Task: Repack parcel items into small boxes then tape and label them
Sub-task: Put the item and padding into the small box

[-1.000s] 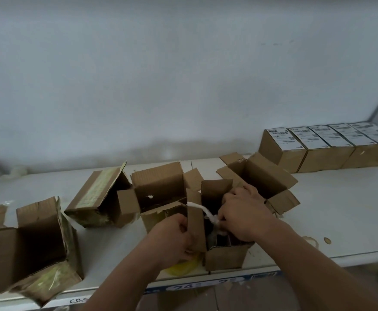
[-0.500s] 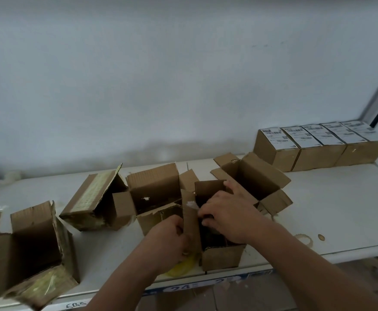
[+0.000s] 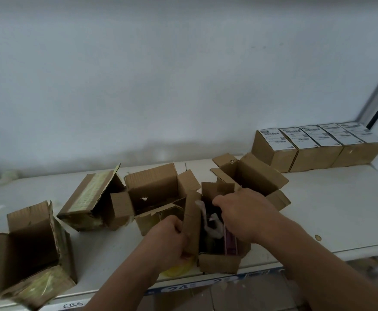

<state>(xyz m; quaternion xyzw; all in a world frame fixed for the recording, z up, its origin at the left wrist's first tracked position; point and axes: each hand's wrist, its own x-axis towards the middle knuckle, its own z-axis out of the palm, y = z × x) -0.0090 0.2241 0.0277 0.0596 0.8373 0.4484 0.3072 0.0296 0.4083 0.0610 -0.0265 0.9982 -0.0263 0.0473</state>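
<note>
While left hand [image 3: 169, 240] grips corrugated flap, right hand [image 3: 247, 213] inside small box [image 3: 219, 262] (crumpled contents)

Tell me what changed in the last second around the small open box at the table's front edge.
The right hand went from pinching white wrapping above the small open cardboard box to pressing the contents down. The left hand still grips the box's left flap. Other boxes stayed put.

5 sealed labelled boxes [image 3: 318, 145] at 2 o'clock; 5 open boxes [image 3: 154, 194] from 8 to 1 o'clock; 2 hands [image 3: 246, 212].
</note>
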